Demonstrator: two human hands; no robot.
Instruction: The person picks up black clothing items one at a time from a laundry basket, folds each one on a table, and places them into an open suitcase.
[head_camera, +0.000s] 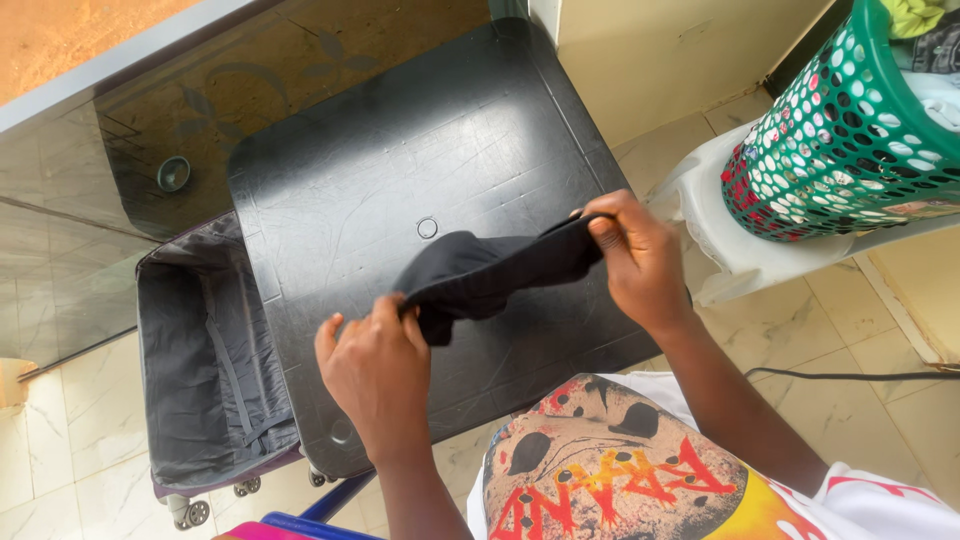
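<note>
A small black garment is stretched between both hands just above a black plastic table. My left hand pinches its lower left end near the table's front edge. My right hand grips its upper right end, thumb on top of the cloth. The cloth sags and bunches in the middle. Both forearms reach in from the bottom of the view.
An open grey-lined suitcase on wheels stands to the left of the table. A green perforated laundry basket full of clothes sits on a white plastic chair at the right. A glass door lies behind, and a black cable crosses the tiled floor.
</note>
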